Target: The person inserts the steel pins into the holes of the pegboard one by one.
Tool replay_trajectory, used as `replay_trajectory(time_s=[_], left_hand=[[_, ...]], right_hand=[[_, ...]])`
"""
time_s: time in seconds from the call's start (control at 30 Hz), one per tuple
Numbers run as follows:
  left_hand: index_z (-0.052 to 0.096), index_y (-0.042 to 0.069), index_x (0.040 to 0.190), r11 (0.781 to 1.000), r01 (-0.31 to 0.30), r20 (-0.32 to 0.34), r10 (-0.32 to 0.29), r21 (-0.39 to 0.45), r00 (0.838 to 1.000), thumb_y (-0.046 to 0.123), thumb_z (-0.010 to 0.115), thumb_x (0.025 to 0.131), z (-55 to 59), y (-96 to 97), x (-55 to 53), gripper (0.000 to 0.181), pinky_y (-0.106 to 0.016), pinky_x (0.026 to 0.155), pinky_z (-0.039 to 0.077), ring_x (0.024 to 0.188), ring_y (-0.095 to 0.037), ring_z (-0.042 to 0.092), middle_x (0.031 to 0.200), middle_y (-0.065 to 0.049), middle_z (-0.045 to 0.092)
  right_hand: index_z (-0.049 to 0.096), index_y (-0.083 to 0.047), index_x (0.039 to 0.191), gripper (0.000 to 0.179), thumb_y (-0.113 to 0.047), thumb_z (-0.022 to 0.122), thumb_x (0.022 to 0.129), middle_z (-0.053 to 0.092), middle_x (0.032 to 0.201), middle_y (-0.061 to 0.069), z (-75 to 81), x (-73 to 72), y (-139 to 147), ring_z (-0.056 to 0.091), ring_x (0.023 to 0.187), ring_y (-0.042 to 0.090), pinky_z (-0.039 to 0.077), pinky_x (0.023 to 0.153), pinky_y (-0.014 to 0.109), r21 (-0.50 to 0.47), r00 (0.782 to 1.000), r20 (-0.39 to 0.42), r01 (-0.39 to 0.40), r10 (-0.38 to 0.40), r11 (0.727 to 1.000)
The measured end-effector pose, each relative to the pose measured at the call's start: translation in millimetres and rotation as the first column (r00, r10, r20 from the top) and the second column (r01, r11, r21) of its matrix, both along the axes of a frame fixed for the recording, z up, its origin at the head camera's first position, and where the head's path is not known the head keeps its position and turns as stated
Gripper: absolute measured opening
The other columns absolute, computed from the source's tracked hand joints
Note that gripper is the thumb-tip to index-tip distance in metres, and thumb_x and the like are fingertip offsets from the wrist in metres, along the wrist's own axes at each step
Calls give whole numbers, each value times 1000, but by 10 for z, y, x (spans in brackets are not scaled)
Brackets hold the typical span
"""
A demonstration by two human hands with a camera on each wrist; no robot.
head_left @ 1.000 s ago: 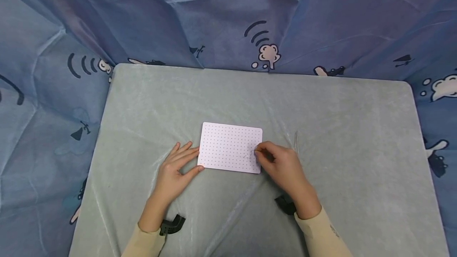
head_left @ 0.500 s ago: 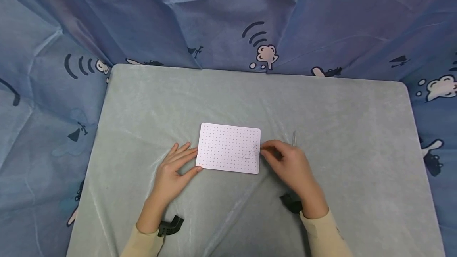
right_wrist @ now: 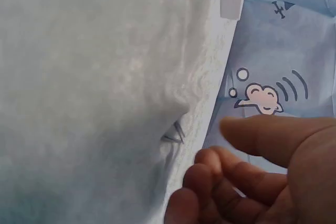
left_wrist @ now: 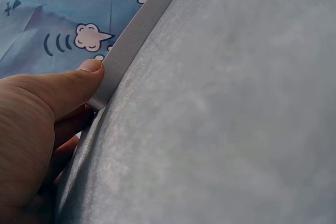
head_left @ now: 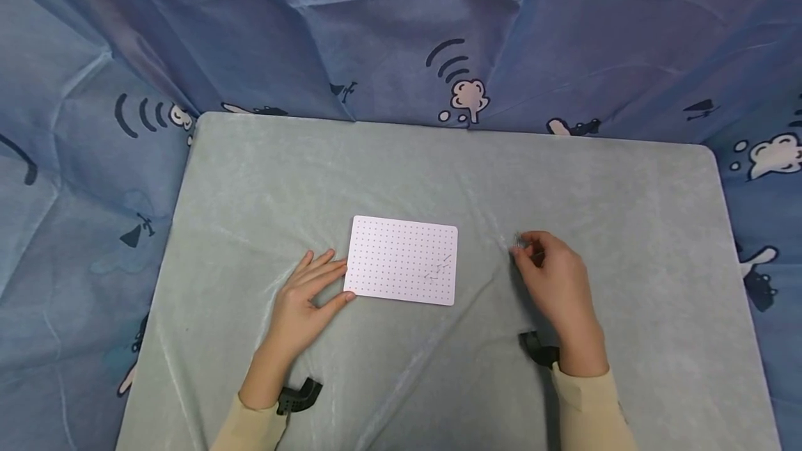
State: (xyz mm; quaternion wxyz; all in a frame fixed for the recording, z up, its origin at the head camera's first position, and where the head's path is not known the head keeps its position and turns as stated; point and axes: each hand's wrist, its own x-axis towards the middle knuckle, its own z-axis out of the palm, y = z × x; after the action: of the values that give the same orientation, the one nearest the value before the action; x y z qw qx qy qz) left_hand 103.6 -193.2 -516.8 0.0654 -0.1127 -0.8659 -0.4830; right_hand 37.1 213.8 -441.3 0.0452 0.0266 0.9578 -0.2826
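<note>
A white pegboard [head_left: 388, 256] with rows of small holes lies on the cloth-covered table. Several thin metal pins [head_left: 441, 266] show at its right side. My left hand [head_left: 307, 301] steadies the board, its thumb at the near left corner and its fingers, spread and fairly straight, along the left edge. To the right of the board, my right hand [head_left: 557, 280] reaches over a few thin metal pins [head_left: 516, 239] on the cloth. In the right wrist view its thumb and bent fingers stand apart, and those slender pins [right_wrist: 176, 132] show beyond the fingertips.
Grey-green cloth [head_left: 438, 165] covers the table, with creases running across it. A blue printed curtain [head_left: 388, 33] hangs along the back and both sides. Black wrist mounts [head_left: 301, 395] are on both forearms.
My right hand has moved from the board's right side out to the right, to the loose pins. The left hand and the board have stayed in place.
</note>
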Motion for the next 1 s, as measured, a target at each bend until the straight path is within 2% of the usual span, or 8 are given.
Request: replay_trajectory(time_s=[0.27, 0.43, 0.7, 0.83, 1.0], left_hand=[[80, 5, 130, 1000, 7, -5, -7, -1, 1000, 18, 98, 83, 11, 6, -18, 51, -47, 134, 29, 144, -31, 60, 136, -3, 76], [80, 5, 130, 1000, 5, 0, -5, -3, 1000, 19, 98, 84, 16, 4, -22, 51, -45, 134, 29, 145, -28, 60, 137, -2, 75], [80, 5, 129, 1000, -1, 17, 1, 2, 1000, 18, 98, 84, -4, -3, -13, 51, -46, 135, 28, 144, -29, 60, 137, -3, 76], [80, 5, 130, 1000, -1, 15, 1, 5, 1000, 18, 98, 84, 3, 0, -11, 51, -46, 135, 28, 144, -29, 60, 137, -3, 76], [80, 5, 129, 1000, -1, 10, 1, 4, 1000, 16, 98, 83, 17, 7, -8, 51, -47, 134, 28, 144, -31, 61, 137, -4, 76]], right_hand=[[75, 4, 117, 24, -17, 71, 107, 74, 94, 17, -30, -12, 18, 67, 76, 30, 54, 64, 43, 51, 996, 77, 30, -34, 998], [75, 4, 118, 24, -16, 69, 107, 75, 98, 20, -46, -42, 9, 69, 78, 33, 57, 66, 49, 73, 994, 104, 35, -43, 997], [75, 5, 117, 22, -13, 68, 105, 76, 102, 22, -45, -78, -2, 71, 80, 34, 60, 68, 52, 68, 988, 140, 51, -61, 996], [75, 5, 116, 22, -12, 67, 104, 76, 102, 22, -45, -84, -6, 71, 80, 34, 60, 68, 51, 70, 986, 149, 61, -71, 996], [74, 4, 113, 21, -11, 65, 101, 76, 100, 20, -69, -89, -9, 69, 76, 31, 56, 64, 44, 74, 984, 162, 62, -74, 995]])
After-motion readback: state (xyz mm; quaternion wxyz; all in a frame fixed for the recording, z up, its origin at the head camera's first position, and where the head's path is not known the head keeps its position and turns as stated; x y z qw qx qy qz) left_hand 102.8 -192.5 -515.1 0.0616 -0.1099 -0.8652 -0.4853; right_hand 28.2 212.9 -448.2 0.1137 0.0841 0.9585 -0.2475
